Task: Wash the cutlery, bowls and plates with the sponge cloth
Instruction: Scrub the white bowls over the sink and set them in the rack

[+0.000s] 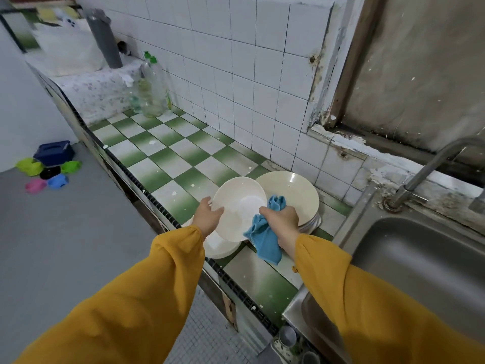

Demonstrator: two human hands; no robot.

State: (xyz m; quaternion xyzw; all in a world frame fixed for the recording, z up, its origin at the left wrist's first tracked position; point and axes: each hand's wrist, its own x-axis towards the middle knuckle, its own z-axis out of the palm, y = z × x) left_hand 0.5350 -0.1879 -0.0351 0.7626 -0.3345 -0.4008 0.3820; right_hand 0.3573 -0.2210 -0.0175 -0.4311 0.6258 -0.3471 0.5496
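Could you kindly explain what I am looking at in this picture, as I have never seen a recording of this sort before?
No machine here: one camera worn on a person's head looks forward and down, so the yellow sleeves are that person's own arms. The left hand holds a tilted cream round bowl by its rim. The right hand grips a blue cloth at that bowl's edge. On the green-and-white checked tile counter stand a larger cream bowl on a stack of white plates, and another cream dish under the held bowl. A steel sink with a tap lies to the right.
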